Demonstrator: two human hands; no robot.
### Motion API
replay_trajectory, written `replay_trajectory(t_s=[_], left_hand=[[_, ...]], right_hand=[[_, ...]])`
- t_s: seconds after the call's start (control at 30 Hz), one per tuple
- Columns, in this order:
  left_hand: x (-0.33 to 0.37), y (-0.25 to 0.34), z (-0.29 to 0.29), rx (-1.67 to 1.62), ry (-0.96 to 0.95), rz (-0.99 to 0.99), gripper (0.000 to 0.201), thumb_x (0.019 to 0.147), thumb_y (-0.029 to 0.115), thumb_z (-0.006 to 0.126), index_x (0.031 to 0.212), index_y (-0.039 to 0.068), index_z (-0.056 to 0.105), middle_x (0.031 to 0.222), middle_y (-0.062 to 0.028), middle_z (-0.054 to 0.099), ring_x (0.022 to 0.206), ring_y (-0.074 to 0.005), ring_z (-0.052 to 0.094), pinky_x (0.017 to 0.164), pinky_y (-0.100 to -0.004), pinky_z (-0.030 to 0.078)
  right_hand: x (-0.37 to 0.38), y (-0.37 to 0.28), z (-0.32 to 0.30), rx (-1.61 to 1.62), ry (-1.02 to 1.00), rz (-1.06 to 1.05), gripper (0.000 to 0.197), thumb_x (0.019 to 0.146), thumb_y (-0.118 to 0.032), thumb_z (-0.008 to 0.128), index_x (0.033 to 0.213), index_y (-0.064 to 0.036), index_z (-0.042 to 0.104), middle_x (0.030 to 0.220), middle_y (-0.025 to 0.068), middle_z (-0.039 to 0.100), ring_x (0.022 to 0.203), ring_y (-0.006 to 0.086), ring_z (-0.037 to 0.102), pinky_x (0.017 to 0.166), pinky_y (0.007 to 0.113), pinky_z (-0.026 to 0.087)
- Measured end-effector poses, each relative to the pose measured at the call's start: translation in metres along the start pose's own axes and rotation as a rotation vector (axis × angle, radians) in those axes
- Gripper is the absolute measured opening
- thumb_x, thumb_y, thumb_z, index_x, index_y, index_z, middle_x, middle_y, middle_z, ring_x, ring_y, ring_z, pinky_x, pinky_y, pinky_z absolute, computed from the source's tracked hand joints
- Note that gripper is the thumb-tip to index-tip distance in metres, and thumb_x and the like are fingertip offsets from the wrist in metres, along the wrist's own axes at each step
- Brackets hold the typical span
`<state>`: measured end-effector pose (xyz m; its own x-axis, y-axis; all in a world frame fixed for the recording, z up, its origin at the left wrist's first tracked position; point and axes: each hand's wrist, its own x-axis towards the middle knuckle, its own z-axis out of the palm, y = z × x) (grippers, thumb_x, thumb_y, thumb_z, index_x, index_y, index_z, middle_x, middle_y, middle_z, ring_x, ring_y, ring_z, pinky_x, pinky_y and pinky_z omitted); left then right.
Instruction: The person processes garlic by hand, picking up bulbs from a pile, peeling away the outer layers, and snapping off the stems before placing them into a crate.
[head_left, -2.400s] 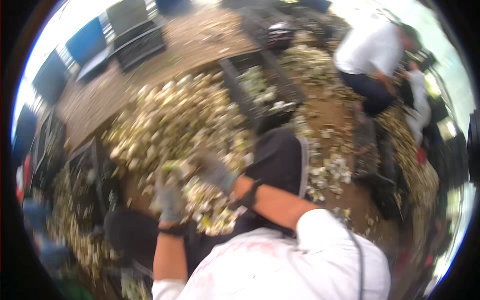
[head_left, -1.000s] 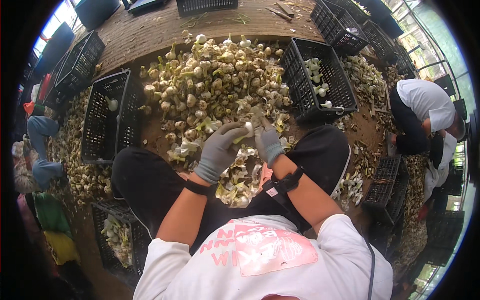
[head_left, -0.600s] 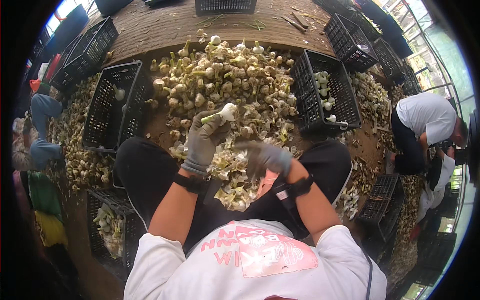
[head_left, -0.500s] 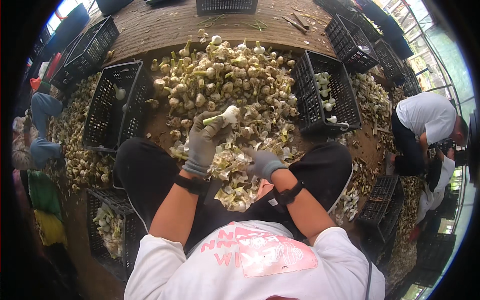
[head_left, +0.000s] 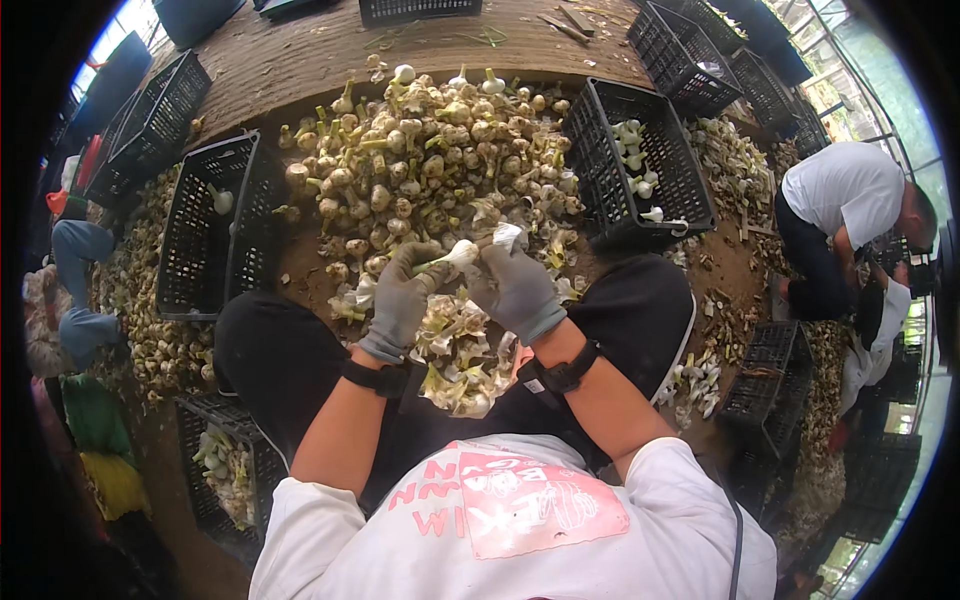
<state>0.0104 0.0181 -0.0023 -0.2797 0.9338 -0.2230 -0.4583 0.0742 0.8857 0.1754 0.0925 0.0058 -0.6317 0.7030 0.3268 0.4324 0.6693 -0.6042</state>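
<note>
My left hand [head_left: 400, 305], in a grey work glove, is closed round the green stem of a white garlic bulb [head_left: 461, 253], root end to the right. My right hand [head_left: 518, 292], gloved too, is at the bulb's right side with fingers bent. A white, papery piece that looks like garlic skin [head_left: 507, 236] shows at its fingertips. Below both hands, a heap of peeled skins and leaves [head_left: 465, 360] lies between my legs. In front is a large pile of untrimmed garlic [head_left: 430, 150] with stems and dirty skins.
A black crate [head_left: 640, 160] holding several white bulbs stands right of the pile; another crate [head_left: 215, 225], with few bulbs, stands left. Beside my left leg is a crate of garlic [head_left: 225, 465]. A person in a white shirt [head_left: 845, 190] bends over at the right.
My right hand has come up from the skin heap to the bulb, and the white piece now shows at its fingertips. The left hand still holds the bulb, slightly lower. The view has shifted slightly.
</note>
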Motion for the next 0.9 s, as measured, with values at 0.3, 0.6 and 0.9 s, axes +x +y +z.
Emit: replay_trajectory(t_s=[0.3,0.6,0.9], left_hand=[[0.001,0.001,-0.003,-0.119,-0.111,-0.130,0.019,0.090,0.006,0.057,0.109,0.001,0.053,0.098,-0.0086,0.062,0.088,-0.0176,0.063,0.072,-0.0315,0.055],[0.001,0.011,-0.006,-0.168,-0.112,-0.159,0.020,0.093,0.013,0.055,0.110,0.002,0.054,0.098,-0.0085,0.063,0.084,-0.0166,0.064,0.073,-0.0298,0.054],[-0.006,0.012,0.008,-0.150,-0.211,-0.202,0.027,0.094,0.011,0.053,0.118,0.000,0.054,0.101,-0.0069,0.062,0.087,-0.0145,0.060,0.073,-0.0302,0.053]], right_hand=[[-0.005,0.006,0.006,0.913,0.029,0.492,0.024,0.088,-0.030,0.057,0.091,-0.0066,0.052,0.084,0.0131,0.060,0.070,0.0296,0.059,0.060,0.040,0.049],[-0.001,0.007,-0.011,0.441,-0.138,0.271,0.045,0.092,-0.048,0.051,0.089,-0.0030,0.057,0.086,0.0140,0.062,0.077,0.0239,0.063,0.057,0.034,0.047],[-0.006,0.017,0.004,0.686,0.113,0.370,0.010,0.086,-0.013,0.059,0.087,-0.0033,0.055,0.074,0.0047,0.061,0.065,0.0132,0.058,0.052,0.032,0.042]])
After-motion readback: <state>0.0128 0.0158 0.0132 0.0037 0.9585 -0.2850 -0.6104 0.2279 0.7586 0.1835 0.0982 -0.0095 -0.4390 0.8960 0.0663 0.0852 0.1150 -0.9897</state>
